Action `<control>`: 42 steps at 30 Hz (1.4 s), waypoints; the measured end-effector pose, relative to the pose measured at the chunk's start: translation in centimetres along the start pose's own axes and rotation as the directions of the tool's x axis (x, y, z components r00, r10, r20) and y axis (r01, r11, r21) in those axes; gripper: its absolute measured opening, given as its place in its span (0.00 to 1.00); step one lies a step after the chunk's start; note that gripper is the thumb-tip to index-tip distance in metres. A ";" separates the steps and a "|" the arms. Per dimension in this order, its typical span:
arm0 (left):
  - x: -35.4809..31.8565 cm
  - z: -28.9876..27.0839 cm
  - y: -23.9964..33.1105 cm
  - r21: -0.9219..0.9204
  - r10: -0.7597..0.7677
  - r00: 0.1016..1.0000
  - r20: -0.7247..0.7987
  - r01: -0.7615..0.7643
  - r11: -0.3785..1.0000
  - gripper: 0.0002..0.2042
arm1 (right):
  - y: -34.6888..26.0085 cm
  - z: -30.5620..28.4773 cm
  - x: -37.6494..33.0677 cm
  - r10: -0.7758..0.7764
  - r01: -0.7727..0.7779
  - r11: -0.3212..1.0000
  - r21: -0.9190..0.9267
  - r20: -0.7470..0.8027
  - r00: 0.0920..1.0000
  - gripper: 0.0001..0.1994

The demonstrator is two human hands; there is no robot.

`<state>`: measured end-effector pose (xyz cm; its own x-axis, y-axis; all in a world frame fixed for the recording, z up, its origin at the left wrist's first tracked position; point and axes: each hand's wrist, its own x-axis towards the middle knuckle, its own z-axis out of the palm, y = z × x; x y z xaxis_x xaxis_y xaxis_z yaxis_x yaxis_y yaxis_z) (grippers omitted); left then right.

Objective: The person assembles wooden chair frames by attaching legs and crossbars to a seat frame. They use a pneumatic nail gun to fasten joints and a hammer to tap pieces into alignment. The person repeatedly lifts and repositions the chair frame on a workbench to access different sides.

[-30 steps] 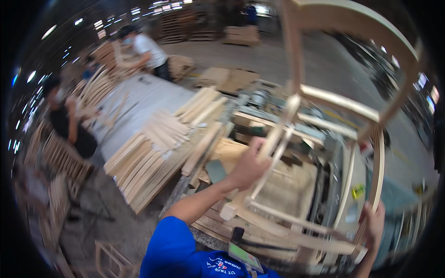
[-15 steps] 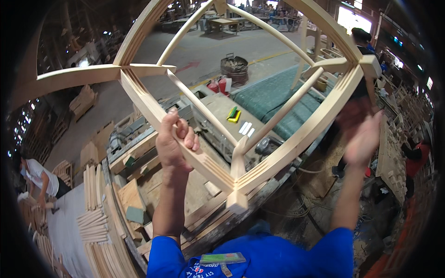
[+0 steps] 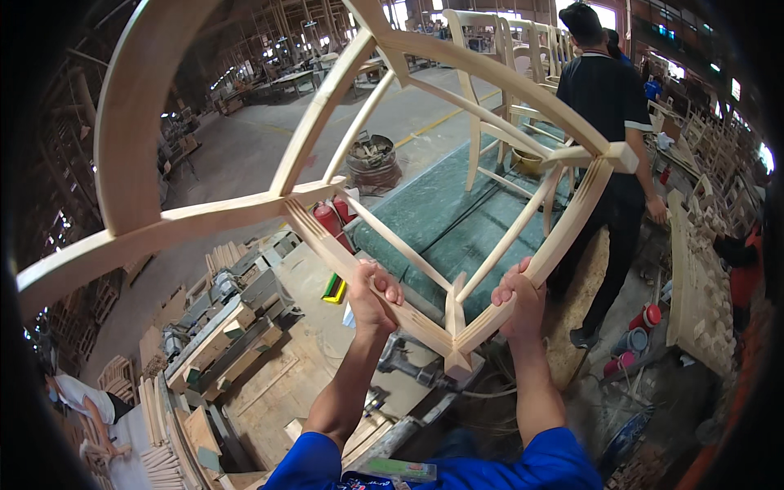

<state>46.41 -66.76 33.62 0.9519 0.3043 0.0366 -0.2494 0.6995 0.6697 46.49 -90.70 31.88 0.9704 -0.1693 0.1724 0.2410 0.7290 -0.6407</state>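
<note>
I hold up an unfinished wooden chair frame (image 3: 327, 235), tilted, with its seat rails forming a diamond and thin round stretchers (image 3: 400, 238) behind them. A curved backrest part (image 3: 131, 122) reaches up at the far left. My left hand (image 3: 376, 298) is closed around the left lower rail. On the right lower rail, my right hand (image 3: 520, 302) is wrapped near the front corner. That corner, with a leg end (image 3: 457, 365) pointing toward me, lies between my two hands.
Below the frame stands a workbench (image 3: 269, 380) with clamps and wood blocks. A green conveyor belt (image 3: 429, 237) runs behind, carrying assembled chairs (image 3: 472, 98). A person in black (image 3: 604, 122) stands at the right. Red extinguishers (image 3: 328, 224) and a metal drum (image 3: 373, 161) are beyond the bench.
My right hand, free before, now grips the right rail. The frame has shifted and turned, its front corner moving right. My view has swung right, bringing the conveyor and person further in.
</note>
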 end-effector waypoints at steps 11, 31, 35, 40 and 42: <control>15.0 3.3 -11.0 0.146 -0.078 0.982 -0.171 0.103 0.984 0.11 | 2.9 -6.2 16.0 0.166 -0.193 0.979 -0.070 -0.284 0.944 0.11; 30.2 0.5 -15.9 0.380 -0.225 0.968 -0.110 0.250 0.891 0.17 | 14.0 -9.7 36.1 0.297 -0.380 0.912 -0.156 -0.387 0.873 0.08; 24.0 -4.7 -12.5 0.610 -0.314 0.949 -0.007 0.253 0.751 0.18 | 16.6 -11.8 38.1 0.235 -0.325 0.920 -0.217 -0.358 0.904 0.14; 2.5 -12.5 -6.3 0.554 -0.173 0.983 0.062 0.110 0.825 0.14 | 8.2 -7.1 36.7 0.498 -0.488 0.850 -0.200 0.000 0.867 0.33; -9.7 -17.0 -2.1 0.514 -0.088 0.965 -0.247 0.207 0.832 0.14 | 14.2 -5.8 25.9 0.355 -0.231 0.833 -0.502 0.166 0.920 0.32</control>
<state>34.66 -60.20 19.27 0.8966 0.3916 -0.2069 0.0815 0.3133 0.9462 75.18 -88.62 22.91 0.9754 0.2134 0.0554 -0.0147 0.3137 -0.9494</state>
